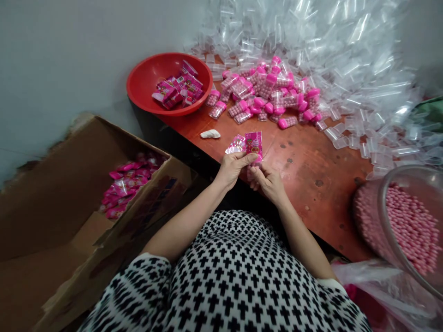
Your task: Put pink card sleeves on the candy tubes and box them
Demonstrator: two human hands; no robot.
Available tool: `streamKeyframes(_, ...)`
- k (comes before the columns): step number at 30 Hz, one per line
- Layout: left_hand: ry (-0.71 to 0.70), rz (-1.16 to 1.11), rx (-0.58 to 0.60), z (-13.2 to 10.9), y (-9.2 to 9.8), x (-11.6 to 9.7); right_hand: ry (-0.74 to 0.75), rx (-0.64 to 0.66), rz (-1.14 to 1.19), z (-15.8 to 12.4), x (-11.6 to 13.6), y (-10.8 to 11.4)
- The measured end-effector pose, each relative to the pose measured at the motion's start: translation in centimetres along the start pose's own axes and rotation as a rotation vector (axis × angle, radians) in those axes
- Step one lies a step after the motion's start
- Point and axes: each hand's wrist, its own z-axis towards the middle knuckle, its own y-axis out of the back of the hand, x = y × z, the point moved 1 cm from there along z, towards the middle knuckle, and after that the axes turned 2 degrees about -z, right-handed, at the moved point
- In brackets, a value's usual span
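Observation:
Over the table's near edge my two hands meet. My left hand (232, 169) is closed, its thumb pressed on a pink printed packet (254, 141). A second, shinier pink packet (236, 144) sticks out behind its fingers. My right hand (268, 181) is closed just below, its fingers round what looks like a small clear tube of pink beads with a pink cap, mostly hidden. Whether the tube is inside the packet, I cannot tell. Beyond my hands lies a pile of capped tubes (242, 87) filled with pink beads. A small white lump (210, 133) rests on the table.
A red bowl (141, 99) with pink packets stands at the table's back left. Empty clear tubes (346, 60) heap up behind. A tub (380, 198) of pink beads (411, 226) is at right. An open cardboard box (138, 221) with pink packets sits at left.

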Motion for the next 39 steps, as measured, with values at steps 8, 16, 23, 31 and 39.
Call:
streamKeyframes(8,0.006,-0.029,-0.068,-0.3,-0.1,0.7,0.01,-0.144,-0.127,-0.5,0.2,-0.5)
streamKeyframes(16,0.135,-0.147,0.127,-0.7,0.1,1.0,-0.138,-0.054,0.258,-0.1,-0.3,-0.8)
streamKeyframes(23,0.085,-0.2,-0.066,-0.5,0.9,0.2,-0.083,-0.123,0.399,-1.3,-0.7,-1.0)
streamKeyframes(31,0.157,-0.234,0.037,-2.0,0.2,1.5,0.013,-0.225,0.472,0.0,-0.7,-1.3)
streamKeyframes(39,-0.285,-0.264,-0.389,-5.4,6.3,-4.6,-0.018,-0.04,0.315,1.6,0.8,-2.3)
